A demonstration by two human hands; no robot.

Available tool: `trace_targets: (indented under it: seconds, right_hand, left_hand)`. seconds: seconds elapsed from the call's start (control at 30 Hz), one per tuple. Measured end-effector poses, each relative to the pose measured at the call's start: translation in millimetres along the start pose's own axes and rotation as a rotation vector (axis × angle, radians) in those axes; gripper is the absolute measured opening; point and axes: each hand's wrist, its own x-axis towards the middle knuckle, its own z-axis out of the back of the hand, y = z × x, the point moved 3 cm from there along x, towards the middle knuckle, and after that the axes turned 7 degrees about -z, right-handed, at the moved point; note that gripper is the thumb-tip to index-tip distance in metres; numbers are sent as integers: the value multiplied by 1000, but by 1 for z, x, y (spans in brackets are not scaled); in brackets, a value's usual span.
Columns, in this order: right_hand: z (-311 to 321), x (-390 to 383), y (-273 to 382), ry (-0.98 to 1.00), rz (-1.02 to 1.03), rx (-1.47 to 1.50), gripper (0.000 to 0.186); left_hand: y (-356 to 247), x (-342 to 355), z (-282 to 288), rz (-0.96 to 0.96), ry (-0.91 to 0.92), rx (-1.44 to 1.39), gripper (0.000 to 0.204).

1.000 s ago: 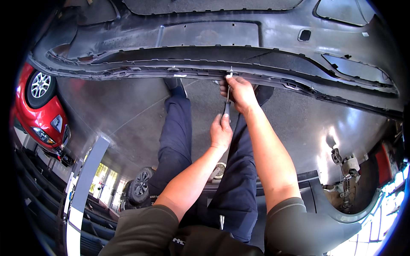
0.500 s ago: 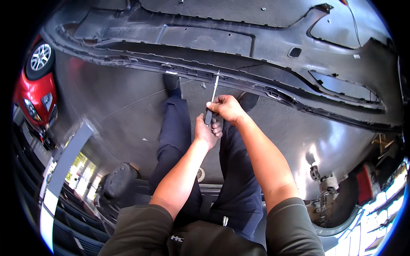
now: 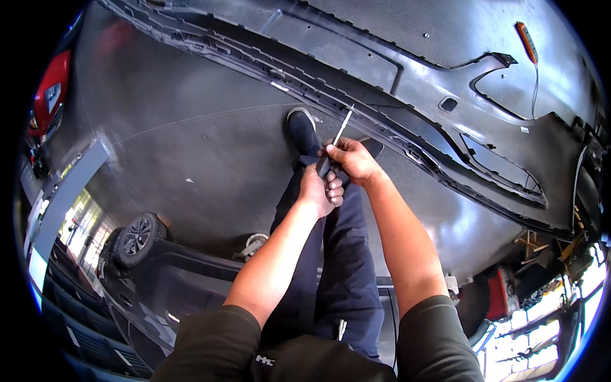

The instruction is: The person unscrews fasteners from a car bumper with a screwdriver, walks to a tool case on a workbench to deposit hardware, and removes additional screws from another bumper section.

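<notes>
A screwdriver with a dark handle and a bright metal shaft (image 3: 343,127) points up and away from me over the near edge of a black car bumper (image 3: 356,70). My left hand (image 3: 318,189) is wrapped round the lower part of the handle. Just above it, my right hand (image 3: 354,160) is closed with thumb and fingers at the top of the handle, where the shaft begins. Whether the tip touches the bumper's edge, I cannot tell. The bumper lies on the floor with its inner side up, slits and clips along its rim.
An orange hand tool or lamp with a cord (image 3: 527,42) lies beyond the bumper. A dark car (image 3: 191,274) with its wheel (image 3: 141,239) stands behind me. A red car (image 3: 52,95) is at the far left, near a grey post (image 3: 76,175). My shoe (image 3: 301,130) is near the bumper.
My view has turned, so the bumper now slants down to the right and more of the dark car shows. Both hands keep their hold on the screwdriver. My left foot has shifted position.
</notes>
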Motion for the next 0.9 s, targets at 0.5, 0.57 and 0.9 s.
trace_targets:
  seconds: [0.5, 0.57, 0.9]
  right_hand:
    - [-37, 4, 15, -61, -39, -38, 27]
    - [-19, 7, 18, -171, -75, -271, 29]
    - [-4, -8, 26, -54, -140, -296, 43]
  left_hand:
    - [-32, -6, 44, -617, -372, 559, 50]
    - [-35, -8, 27, -1170, -597, 1200, 49]
    - [12, 6, 19, -248, -88, 14, 48]
